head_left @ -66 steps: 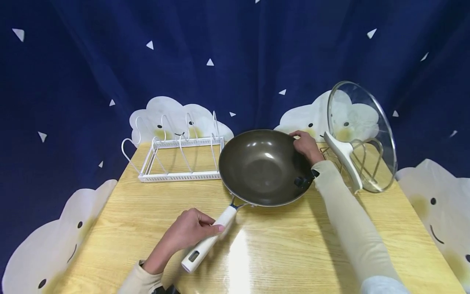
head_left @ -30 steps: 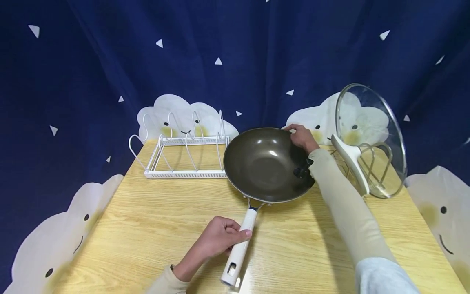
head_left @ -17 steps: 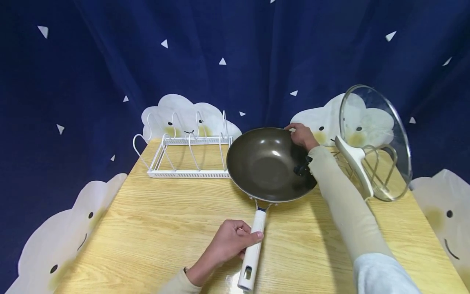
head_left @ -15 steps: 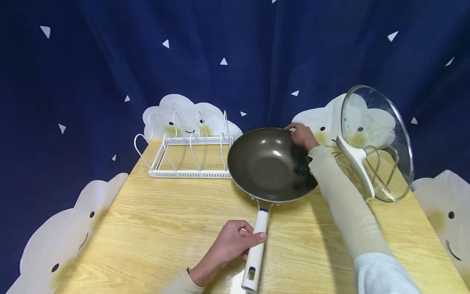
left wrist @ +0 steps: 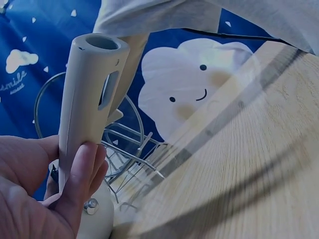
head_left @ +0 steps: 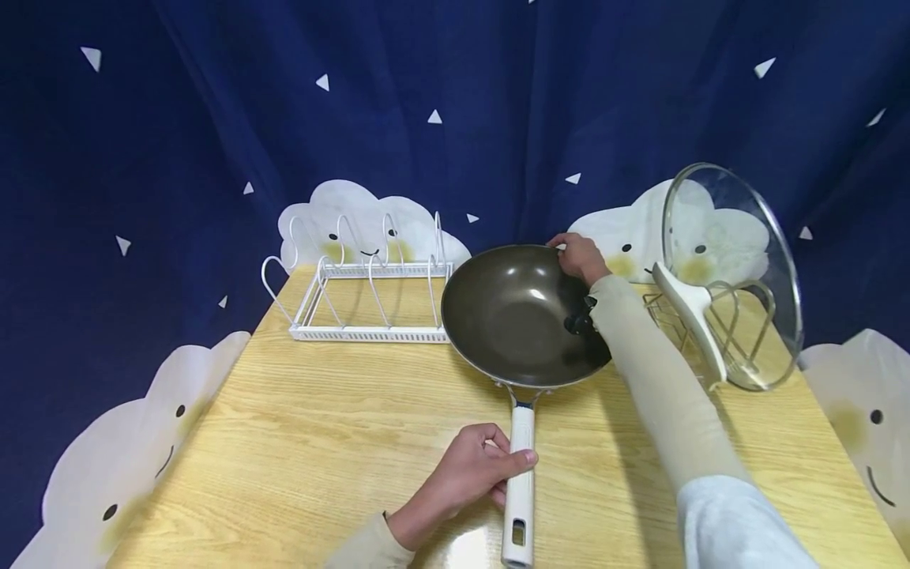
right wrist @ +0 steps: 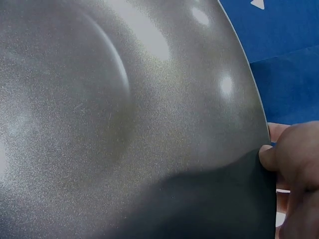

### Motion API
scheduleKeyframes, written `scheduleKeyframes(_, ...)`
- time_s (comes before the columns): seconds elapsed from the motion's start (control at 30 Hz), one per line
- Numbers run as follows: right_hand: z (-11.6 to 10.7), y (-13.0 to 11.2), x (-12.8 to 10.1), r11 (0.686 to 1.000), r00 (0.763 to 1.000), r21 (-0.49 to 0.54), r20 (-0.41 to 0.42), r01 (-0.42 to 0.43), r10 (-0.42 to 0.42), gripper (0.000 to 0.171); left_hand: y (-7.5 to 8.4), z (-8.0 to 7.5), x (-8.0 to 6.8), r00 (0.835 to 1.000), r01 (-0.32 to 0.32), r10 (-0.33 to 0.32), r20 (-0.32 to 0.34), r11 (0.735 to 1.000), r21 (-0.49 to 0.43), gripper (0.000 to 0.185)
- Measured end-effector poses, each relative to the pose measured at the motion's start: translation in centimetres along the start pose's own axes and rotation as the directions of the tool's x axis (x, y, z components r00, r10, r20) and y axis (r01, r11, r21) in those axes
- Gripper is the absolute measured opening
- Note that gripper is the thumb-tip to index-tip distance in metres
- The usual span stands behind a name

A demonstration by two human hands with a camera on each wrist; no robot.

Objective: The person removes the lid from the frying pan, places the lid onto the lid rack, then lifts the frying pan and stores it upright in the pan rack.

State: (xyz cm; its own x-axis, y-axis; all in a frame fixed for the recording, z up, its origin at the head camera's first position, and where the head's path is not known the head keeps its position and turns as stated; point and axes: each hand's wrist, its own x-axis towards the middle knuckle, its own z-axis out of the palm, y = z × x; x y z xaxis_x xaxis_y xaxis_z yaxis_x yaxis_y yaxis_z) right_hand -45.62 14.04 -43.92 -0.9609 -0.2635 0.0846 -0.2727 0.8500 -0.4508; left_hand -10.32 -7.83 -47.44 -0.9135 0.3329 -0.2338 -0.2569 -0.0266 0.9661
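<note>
The left hand (head_left: 472, 474) is wrapping its fingers around the long white handle (head_left: 520, 482) of a dark grey non-stick wok (head_left: 515, 316), which is sitting on the light wooden tabletop (head_left: 298, 442) between the two hands. The right hand (head_left: 579, 257) is gripping the wok's far rim, fingers curled over its edge. Just right of that hand, a round glass lid (head_left: 732, 273) is standing upright in a wire holder; a white wire rack (head_left: 362, 296) is sitting to its left.

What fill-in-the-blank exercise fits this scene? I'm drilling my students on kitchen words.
1. The left hand grips the wok's white ____.
2. The right hand holds the far ____ of the wok.
3. The glass lid stands on edge in a wire ____.
4. The white rack stands to the ____ of the wok.

Missing words: handle; rim; rack; left
</note>
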Motion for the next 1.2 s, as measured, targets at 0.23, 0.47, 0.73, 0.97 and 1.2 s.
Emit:
scheduleKeyframes(0.23, -0.3, -0.3, -0.3, 0.999, 0.999, -0.040, 0.014, -0.036, 0.037, 0.041, 0.2, 0.0, 0.0, 1.000, 0.020, -0.020, -0.008, 1.000, 0.020, 0.031)
scheduleKeyframes(0.47, -1.2, -1.0, -1.8, 0.979, 0.975, 0.003, -0.089, -0.205, 0.205, 0.046, 0.1, 0.2, -0.1, 1.000, 0.004, -0.004, -0.012, 0.998, 0.062, 0.034)
scheduleKeyframes(0.73, -2.7, -3.7, -4.2, 0.978, 0.950, 0.162, -0.260, -0.135, 0.174, 0.043, 0.2, 0.1, -0.4, 1.000, 0.001, 0.001, -0.019, 0.994, 0.110, 0.035)
scheduleKeyframes(0.97, -3.5, -7.6, -9.2, 0.955, 0.968, 0.297, -0.237, -0.010, 0.083, 0.039, 0.0, 0.0, -1.2, 0.999, 0.032, -0.033, 0.004, 0.995, 0.098, 0.040)
scheduleKeyframes(1.2, -3.3, -9.2, -16.9, 0.928, 0.983, 0.360, -0.179, 0.093, -0.030, 0.040, -0.4, 0.5, -3.0, 0.994, 0.042, -0.050, 0.096, 0.996, 0.078, 0.055)
